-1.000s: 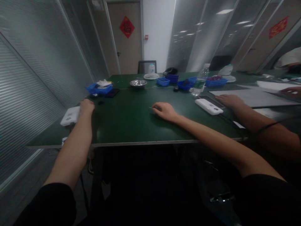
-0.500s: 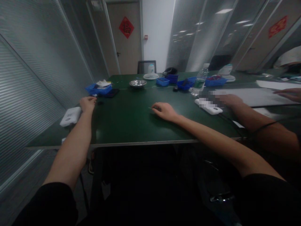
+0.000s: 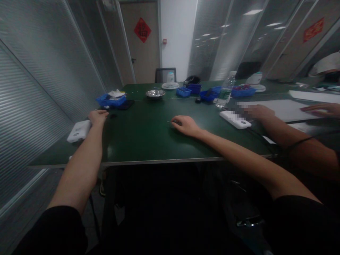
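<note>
My right hand (image 3: pixel 184 125) rests on the green table (image 3: pixel 143 138), fingers curled in a pinch. A thin pale stick (image 3: pixel 169 122) pokes out to the left from between its fingertips. Over the table's left side, my left hand (image 3: pixel 98 116) is closed, thumb and fingers pressed together; whatever they may hold is too small to make out. Just beyond that hand stands a blue basket (image 3: pixel 111 102) with white tissue-like material in it. Beside its wrist lies a white box-shaped device (image 3: pixel 79 131).
A metal bowl (image 3: pixel 155 94), a white strainer (image 3: pixel 170 86) and small blue baskets (image 3: pixel 183 92) stand farther back. To the right are a water bottle (image 3: pixel 225 90), a white power bank-like device (image 3: pixel 240 123) and a co-worker's hands (image 3: pixel 261 112) on white sheets (image 3: pixel 284 106).
My left hand has shifted very slightly left. My right hand and the stick stay in place. The co-worker's far hand has slid left across the sheet.
</note>
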`<state>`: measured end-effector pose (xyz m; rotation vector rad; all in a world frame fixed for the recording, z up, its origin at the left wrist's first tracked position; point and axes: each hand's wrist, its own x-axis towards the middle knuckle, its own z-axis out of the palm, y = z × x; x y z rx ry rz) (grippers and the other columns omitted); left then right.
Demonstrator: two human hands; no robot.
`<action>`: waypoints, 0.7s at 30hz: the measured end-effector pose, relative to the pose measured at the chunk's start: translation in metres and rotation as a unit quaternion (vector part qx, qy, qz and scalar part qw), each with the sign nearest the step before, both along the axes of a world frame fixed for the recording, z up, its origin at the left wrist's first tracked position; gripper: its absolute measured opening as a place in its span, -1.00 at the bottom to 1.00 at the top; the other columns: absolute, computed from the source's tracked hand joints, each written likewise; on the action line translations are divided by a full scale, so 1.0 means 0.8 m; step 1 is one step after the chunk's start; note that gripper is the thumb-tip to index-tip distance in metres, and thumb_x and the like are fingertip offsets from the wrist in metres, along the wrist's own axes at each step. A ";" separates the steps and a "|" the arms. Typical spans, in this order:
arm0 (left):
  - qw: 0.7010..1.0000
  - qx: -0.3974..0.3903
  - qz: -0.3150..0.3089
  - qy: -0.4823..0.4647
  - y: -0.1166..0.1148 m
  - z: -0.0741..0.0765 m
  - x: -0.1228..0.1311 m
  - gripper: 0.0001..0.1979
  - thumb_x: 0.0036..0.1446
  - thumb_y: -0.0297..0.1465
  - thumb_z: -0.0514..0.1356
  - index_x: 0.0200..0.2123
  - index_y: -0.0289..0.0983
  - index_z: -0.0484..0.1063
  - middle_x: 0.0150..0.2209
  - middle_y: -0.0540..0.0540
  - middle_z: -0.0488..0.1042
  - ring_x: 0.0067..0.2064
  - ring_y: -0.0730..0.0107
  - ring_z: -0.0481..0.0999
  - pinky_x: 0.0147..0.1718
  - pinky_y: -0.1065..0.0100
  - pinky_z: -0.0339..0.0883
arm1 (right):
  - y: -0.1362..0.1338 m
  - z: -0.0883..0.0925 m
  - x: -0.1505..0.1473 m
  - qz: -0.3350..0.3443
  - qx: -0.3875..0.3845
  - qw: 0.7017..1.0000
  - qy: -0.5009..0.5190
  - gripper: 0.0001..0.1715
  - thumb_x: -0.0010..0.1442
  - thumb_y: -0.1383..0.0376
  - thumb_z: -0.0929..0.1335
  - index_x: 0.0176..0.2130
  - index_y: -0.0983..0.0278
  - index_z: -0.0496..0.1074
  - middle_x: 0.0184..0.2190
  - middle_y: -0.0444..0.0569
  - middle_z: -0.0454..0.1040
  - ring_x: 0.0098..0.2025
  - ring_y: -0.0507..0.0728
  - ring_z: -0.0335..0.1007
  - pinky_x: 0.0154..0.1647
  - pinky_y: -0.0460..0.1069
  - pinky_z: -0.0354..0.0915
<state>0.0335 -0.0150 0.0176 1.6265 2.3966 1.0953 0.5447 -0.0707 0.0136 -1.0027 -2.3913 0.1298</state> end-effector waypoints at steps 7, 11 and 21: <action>0.997 0.023 0.044 -0.054 0.000 0.002 0.016 -0.69 0.29 -0.41 0.40 0.05 -0.43 0.62 -0.32 0.07 0.60 -0.22 0.46 0.44 -0.07 0.43 0.30 | 0.001 -0.001 -0.001 0.001 0.003 1.000 -0.006 -0.68 0.43 0.13 0.33 0.03 0.21 0.56 -0.10 0.02 0.63 -0.14 0.18 0.51 -0.11 0.03 0.31; 0.999 0.003 0.026 -0.039 0.005 -0.004 0.019 -0.71 0.27 -0.39 0.42 0.01 -0.40 0.63 -0.28 0.05 0.60 -0.17 0.44 0.43 -0.04 0.41 0.27 | 0.000 -0.001 -0.001 0.006 0.002 1.000 -0.007 -0.69 0.44 0.13 0.32 0.03 0.20 0.56 -0.09 0.02 0.63 -0.14 0.18 0.52 -0.10 0.03 0.32; 0.997 0.004 0.031 -0.069 0.014 -0.017 0.008 -0.72 0.22 -0.44 0.45 -0.01 -0.38 0.66 -0.25 0.02 0.61 -0.14 0.41 0.46 0.06 0.37 0.29 | 0.001 -0.001 0.000 0.012 0.001 1.000 -0.007 -0.68 0.43 0.13 0.33 0.03 0.21 0.56 -0.09 0.03 0.63 -0.13 0.19 0.53 -0.10 0.05 0.33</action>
